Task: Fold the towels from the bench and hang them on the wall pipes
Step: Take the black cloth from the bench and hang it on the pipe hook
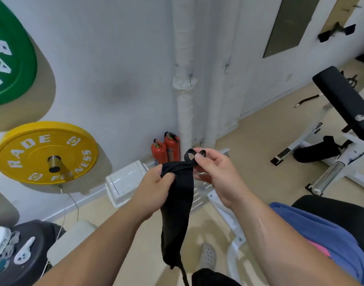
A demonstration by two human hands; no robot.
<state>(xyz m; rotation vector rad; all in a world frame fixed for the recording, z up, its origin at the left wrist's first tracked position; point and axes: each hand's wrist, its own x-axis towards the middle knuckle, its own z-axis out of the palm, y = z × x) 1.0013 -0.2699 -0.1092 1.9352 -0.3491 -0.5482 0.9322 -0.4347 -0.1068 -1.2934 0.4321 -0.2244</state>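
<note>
A black towel (177, 205), folded into a long narrow strip, hangs down in front of me. My left hand (154, 183) grips its upper edge. My right hand (214, 172) pinches the small black hanging loop (194, 154) at the towel's top corner. Straight ahead, white wrapped wall pipes (185, 83) run vertically, with a small metal hook (191, 78) on one and another hook (226, 68) further right. At the lower right, blue and pink towels (321, 234) lie on a black bench (342, 211).
Yellow (45, 153) and green (10, 54) weight plates hang on the wall at left. Two red fire extinguishers (166, 150) and a white box (125, 180) stand at the pipes' base. A white-framed weight bench (342, 112) stands at right. A foot in a grey clog (207, 255) is below.
</note>
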